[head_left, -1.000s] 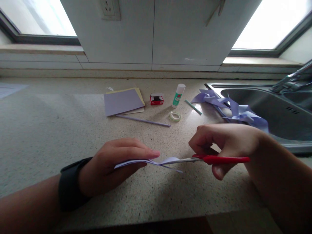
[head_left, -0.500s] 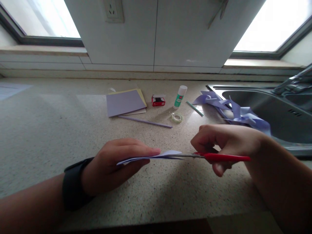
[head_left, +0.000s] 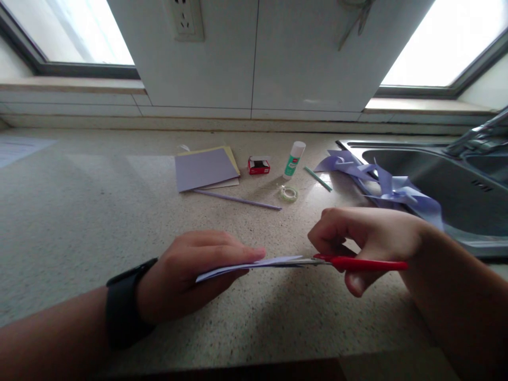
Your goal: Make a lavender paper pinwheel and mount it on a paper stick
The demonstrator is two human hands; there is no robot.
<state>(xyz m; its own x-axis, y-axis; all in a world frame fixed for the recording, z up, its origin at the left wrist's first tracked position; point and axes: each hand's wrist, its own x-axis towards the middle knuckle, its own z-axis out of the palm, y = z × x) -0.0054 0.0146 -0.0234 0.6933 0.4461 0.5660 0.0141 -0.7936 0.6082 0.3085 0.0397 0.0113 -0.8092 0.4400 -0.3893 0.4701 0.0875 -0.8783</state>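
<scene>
Speckled stone counter (head_left: 79,211); your left hand (head_left: 190,272) pinches thin lilac paper (head_left: 254,263), flat, edge-on; your right hand (head_left: 365,238) grips red-handled scissors (head_left: 357,263), blades nearly closed on it

Glue stick (head_left: 294,159) beside red box (head_left: 259,166) (tape roll (head_left: 289,193) nearby)

On the counter (head_left: 79,211), the paper stack (head_left: 204,168) lay left of the small box (head_left: 259,165); the glue stick (head_left: 294,159) stood right of it, the tape roll (head_left: 289,193) just before (nearer the person), the sink (head_left: 436,180) far right.
</scene>
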